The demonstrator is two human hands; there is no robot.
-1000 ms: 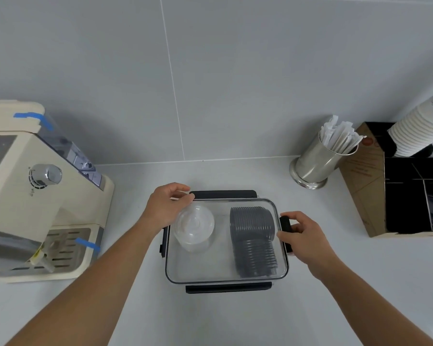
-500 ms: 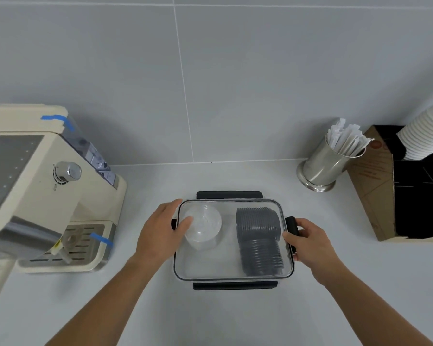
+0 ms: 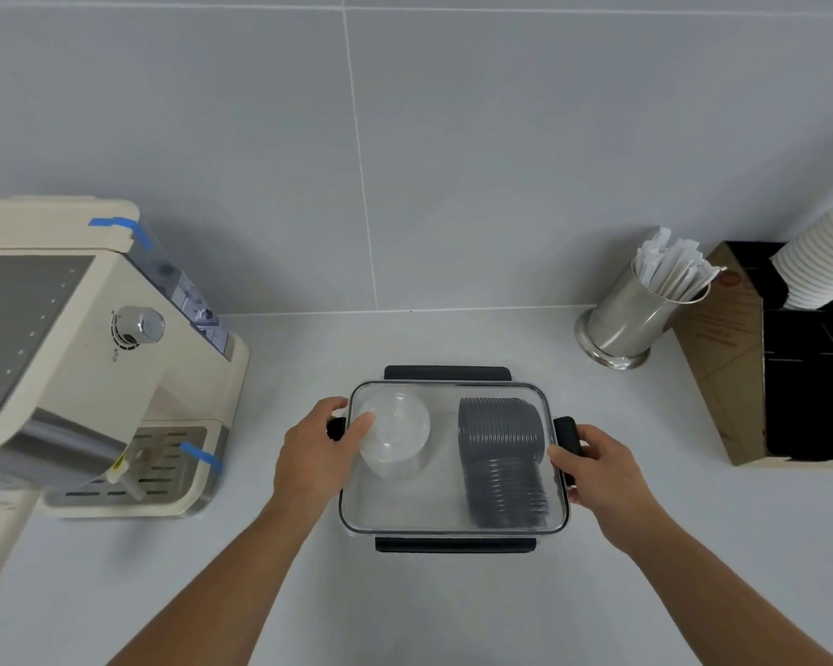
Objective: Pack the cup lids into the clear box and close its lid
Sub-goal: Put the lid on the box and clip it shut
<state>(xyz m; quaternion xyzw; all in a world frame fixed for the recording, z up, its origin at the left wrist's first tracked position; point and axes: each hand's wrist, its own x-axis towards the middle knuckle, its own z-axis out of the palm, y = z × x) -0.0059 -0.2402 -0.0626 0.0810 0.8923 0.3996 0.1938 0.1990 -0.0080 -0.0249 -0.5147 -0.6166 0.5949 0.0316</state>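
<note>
Bench of pale grey carries, at far left, a cream coffee machine with blue tape strips, its left side cut off by the frame. At centre sits the clear box, its transparent lid lying on top and black latch flaps showing at all four sides. Inside, on the left, is a stack of clear domed lids; on the right, a row of dark cup lids lying on its side. Whether the latches are snapped down is hard to make out. Near the wall to the right, a steel canister holds paper-wrapped sticks, and a cardboard organiser with black compartments holds stacked white cups, both cut off at the edge.

The left hand rests at the box's left end, fingers curled over the latch, thumb on the lid. The right hand is closed round the right latch, thumb on the lid's edge.
</note>
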